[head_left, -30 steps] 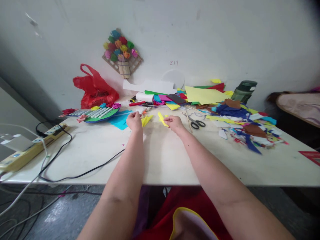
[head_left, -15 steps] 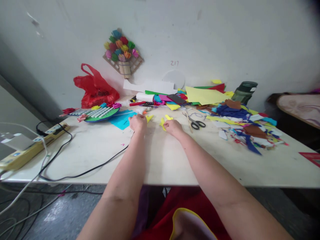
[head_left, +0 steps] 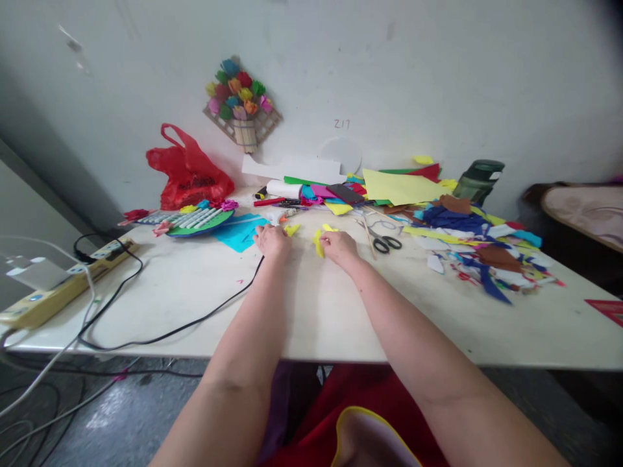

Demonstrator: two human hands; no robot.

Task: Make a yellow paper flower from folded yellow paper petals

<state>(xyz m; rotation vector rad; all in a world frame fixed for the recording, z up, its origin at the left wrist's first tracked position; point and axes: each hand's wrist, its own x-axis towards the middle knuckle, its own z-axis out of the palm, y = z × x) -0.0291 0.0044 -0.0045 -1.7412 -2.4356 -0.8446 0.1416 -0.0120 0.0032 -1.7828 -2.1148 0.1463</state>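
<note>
My left hand (head_left: 272, 242) rests low over the table by the corner of a blue paper sheet (head_left: 239, 235), fingers spread a little and pointing down. A small yellow paper piece (head_left: 292, 229) lies just off its thumb side. Underneath, the palm is hidden, and a black cable (head_left: 214, 311) runs up to the hand. My right hand (head_left: 339, 248) is closed in a pinch on a yellow paper petal (head_left: 318, 242). Another yellow strip (head_left: 329, 227) shows just beyond its fingers. To the right, black-handled scissors (head_left: 387, 244) lie beside a thin wooden stick (head_left: 368, 237).
A heap of paper scraps (head_left: 487, 240) covers the right side, with a dark green bottle (head_left: 479, 180) behind. Coloured sheets (head_left: 402, 187) lie at the back. On the left are a green disc with white rolls (head_left: 199, 222), a red bag (head_left: 189, 175) and a power strip (head_left: 73, 285).
My left hand has shifted slightly right and its fingers have loosened from a fist. The right hand stays nearly in place, with the yellow petal turned a little.
</note>
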